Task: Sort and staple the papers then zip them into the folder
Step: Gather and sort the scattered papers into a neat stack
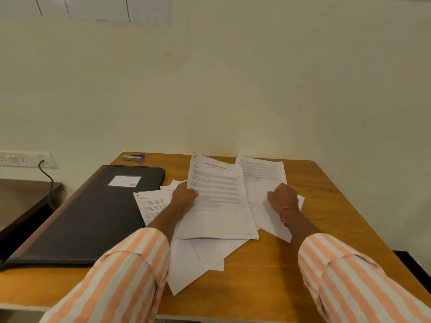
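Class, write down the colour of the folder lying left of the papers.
The folder is black, with a white label; head view shows it best.

I see two loose shirt sleeves, the left sleeve (116, 280) and the right sleeve (354, 280), both in broad lengthwise stripes of soft orange and off-white, each crossed by a fold or seam a little above its end. The left cuff (151, 238) and the right cuff (314, 243) are wide and stop partway along the forearm, leaving the forearms, the left hand (184, 194) and the right hand (283, 194) bare. A thin red thread band (285, 209) circles the right wrist, with a small dark detail just below it that I cannot make out.
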